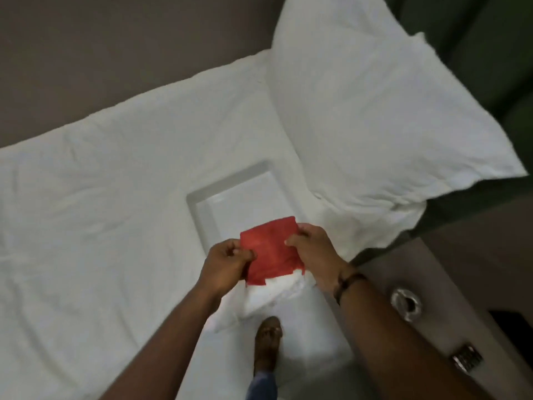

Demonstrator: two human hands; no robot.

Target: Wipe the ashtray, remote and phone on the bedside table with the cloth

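Note:
A red cloth (269,249) is stretched between my two hands above the edge of the bed. My left hand (225,262) pinches its left edge and my right hand (313,251) grips its right edge. The bedside table (450,284) lies at the lower right, partly behind my right forearm. On it sits a round metal ashtray (406,304). A small dark object with buttons (467,357), possibly the remote, lies nearer the bottom right. No phone is visible to me.
A white tray (227,200) rests on the white bed (101,197), just beyond the cloth. A large white pillow (375,105) lies at the upper right against a green headboard (490,53). A foot in a sandal (268,345) stands below my hands.

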